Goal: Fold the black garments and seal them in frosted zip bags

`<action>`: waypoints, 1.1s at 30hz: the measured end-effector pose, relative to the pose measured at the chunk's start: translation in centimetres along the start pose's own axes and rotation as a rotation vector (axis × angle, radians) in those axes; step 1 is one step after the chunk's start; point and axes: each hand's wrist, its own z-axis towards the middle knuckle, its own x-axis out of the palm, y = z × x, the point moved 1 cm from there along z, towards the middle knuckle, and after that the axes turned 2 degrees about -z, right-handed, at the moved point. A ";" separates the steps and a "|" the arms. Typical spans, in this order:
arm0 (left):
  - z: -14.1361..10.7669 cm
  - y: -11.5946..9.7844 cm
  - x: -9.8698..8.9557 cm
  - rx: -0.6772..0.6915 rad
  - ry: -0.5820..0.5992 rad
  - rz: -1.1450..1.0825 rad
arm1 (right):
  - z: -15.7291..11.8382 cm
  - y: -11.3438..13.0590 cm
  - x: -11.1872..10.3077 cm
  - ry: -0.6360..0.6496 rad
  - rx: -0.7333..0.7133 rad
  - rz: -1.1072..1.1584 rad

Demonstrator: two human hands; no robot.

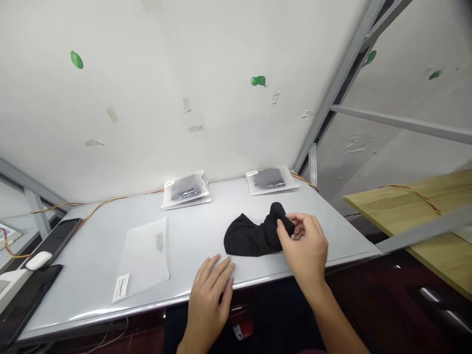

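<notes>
A black cloth item (249, 238) lies bunched on the grey table (191, 236), its right end folded and raised. My right hand (304, 241) pinches that right end between thumb and fingers. Near the front edge, my left hand (212, 295) rests with its fingers spread, just below the cloth's left part and holding nothing. A flat translucent bag (145, 253) with a white label lies to the left of my hands.
Two translucent packets with dark contents, one at the back middle (186, 190) and one at the back right (271, 180), lie by the wall. A white mouse (39, 260) and dark devices are at far left. Metal frame bars and a wooden board (413, 206) stand right.
</notes>
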 end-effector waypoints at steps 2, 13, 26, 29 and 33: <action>0.1 0.0 0.2 -0.001 -0.007 0.013 | -1.6 2.1 1.7 0.026 -0.212 0.021; 0.1 -0.1 0.5 0.018 -0.072 0.017 | -6.6 4.1 6.0 0.393 -0.492 0.200; 1.9 4.9 -4.8 -0.491 -0.331 0.392 | -6.4 0.2 5.2 0.652 -0.651 -0.198; 2.0 7.8 -5.6 -0.658 -0.048 0.522 | -6.6 0.3 3.9 0.702 -0.674 -0.175; 0.6 8.6 -5.7 -0.632 0.098 0.534 | -7.8 -0.3 1.5 0.751 -0.733 -0.132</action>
